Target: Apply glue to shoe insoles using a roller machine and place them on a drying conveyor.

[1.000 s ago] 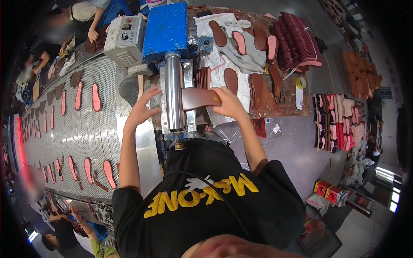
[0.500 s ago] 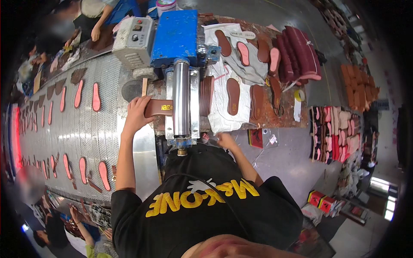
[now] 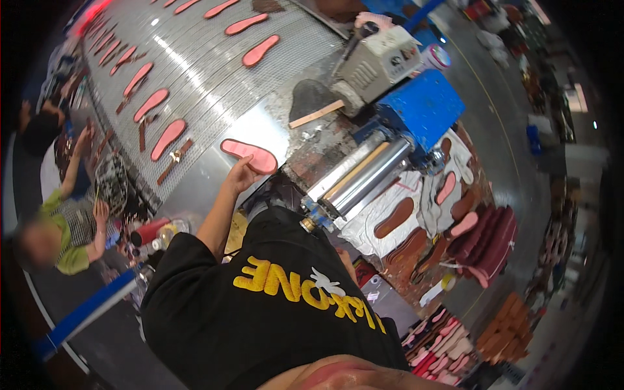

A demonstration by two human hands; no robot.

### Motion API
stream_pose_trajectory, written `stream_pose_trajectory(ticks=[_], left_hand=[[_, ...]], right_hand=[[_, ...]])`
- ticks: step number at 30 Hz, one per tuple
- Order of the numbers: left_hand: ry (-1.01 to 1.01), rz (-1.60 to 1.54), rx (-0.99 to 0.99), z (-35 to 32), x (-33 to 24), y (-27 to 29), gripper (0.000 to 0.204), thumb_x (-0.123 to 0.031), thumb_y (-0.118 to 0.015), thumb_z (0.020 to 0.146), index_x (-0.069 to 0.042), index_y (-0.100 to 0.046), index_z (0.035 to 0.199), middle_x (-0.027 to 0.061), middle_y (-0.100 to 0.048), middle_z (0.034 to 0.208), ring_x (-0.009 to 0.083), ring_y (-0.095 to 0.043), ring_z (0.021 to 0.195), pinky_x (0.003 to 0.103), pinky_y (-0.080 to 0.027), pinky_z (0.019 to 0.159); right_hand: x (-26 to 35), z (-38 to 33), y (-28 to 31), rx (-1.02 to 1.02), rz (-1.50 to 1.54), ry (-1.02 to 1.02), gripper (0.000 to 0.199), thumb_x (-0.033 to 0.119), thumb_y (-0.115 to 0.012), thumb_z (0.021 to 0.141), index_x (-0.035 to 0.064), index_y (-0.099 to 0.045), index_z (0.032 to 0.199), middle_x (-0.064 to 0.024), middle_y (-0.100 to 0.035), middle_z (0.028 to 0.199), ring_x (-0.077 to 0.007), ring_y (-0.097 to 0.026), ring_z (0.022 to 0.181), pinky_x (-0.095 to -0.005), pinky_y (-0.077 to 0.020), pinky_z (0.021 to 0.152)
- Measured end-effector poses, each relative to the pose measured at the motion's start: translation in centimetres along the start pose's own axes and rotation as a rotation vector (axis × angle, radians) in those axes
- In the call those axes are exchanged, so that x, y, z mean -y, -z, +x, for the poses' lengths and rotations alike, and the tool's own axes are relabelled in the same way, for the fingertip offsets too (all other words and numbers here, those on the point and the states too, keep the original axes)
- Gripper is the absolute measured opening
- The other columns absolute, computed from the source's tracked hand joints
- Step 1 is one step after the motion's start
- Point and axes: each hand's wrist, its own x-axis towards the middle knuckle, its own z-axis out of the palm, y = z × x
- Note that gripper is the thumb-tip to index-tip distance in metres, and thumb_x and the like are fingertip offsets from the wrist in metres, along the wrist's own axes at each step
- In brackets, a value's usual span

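Between the thumb and fingers of my left hand [image 3: 240, 177] is a shoe insole [image 3: 257, 159], pink face up with a dark rim. It is over the smooth metal plate at the near end of the conveyor, and I cannot tell whether it rests there. To its right is a roller machine with a shiny steel roller [image 3: 367, 181] and a blue housing [image 3: 422, 107]. Of my right hand [image 3: 347, 262], only a bit of skin shows past my shirt, below the roller; its fingers are hidden.
Rows of pink insoles [image 3: 151, 105] and some straps lie on the mesh conveyor [image 3: 214, 78]. A grey control box [image 3: 383, 62] and a wooden stick [image 3: 316, 114] are beside the machine. Brown insoles [image 3: 394, 218] lie on white sheeting at right. Another person [image 3: 71, 227] works at far left.
The view has swung round. My left hand has moved from the roller to the conveyor's end; the insole in it now shows pink instead of brown. My right hand has become mostly hidden.
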Motion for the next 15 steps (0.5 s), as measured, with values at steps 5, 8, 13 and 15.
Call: stream_pose_trajectory(ticks=[5, 8, 13, 15], left_hand=[[-0.157, -0.196, -0.169, -0.7, -0.6, 3.9, 0.028, -0.023, -0.065, 0.078, -0.008, -0.054, 0.099, 0.0092, -0.06, 0.102, 0.0264, -0.055, 0.097, 0.043, -0.038, 0.095], [-0.31, -0.228, -0.17, -1.1, -1.0, 6.1, 0.027, -0.023, -0.064, 0.079, -0.009, -0.054, 0.1, 0.0089, -0.057, 0.107, 0.0247, -0.054, 0.1, 0.041, -0.04, 0.091], [0.032, 0.57, -0.624, -1.6, 1.1, 10.2, 0.02, -0.019, -0.058, 0.081, -0.01, -0.056, 0.098, 0.0043, -0.063, 0.087, 0.018, -0.058, 0.075, 0.032, -0.047, 0.065], [-0.059, 0.768, -0.607, -1.2, 2.8, 11.5, 0.017, -0.017, -0.058, 0.079, -0.009, -0.057, 0.093, 0.004, -0.063, 0.081, 0.0173, -0.057, 0.069, 0.032, -0.046, 0.061]], right_hand=[[-0.1, 2.1, 1.0, 0.068, -0.11, 0.194, 0.024, 0.011, -0.051, 0.079, 0.0001, -0.06, 0.098, -0.0069, -0.059, 0.07, -0.0127, -0.055, 0.062, -0.0243, -0.0417, 0.055], [2.7, 1.8, 1.6, 0.107, 0.116, 0.032, 0.02, 0.012, -0.051, 0.08, 0.0006, -0.059, 0.095, -0.0053, -0.058, 0.069, -0.0121, -0.054, 0.059, -0.0248, -0.0417, 0.052], [6.7, 1.3, 1.5, 0.023, 0.168, -0.135, 0.013, 0.016, -0.052, 0.081, 0.0048, -0.056, 0.087, -0.0011, -0.056, 0.068, -0.0109, -0.051, 0.053, -0.0263, -0.0404, 0.043], [6.8, 1.6, 1.1, 0.059, 0.225, -0.113, 0.012, 0.016, -0.052, 0.081, 0.0058, -0.057, 0.086, -0.001, -0.055, 0.068, -0.0105, -0.05, 0.052, -0.0267, -0.04, 0.041]])
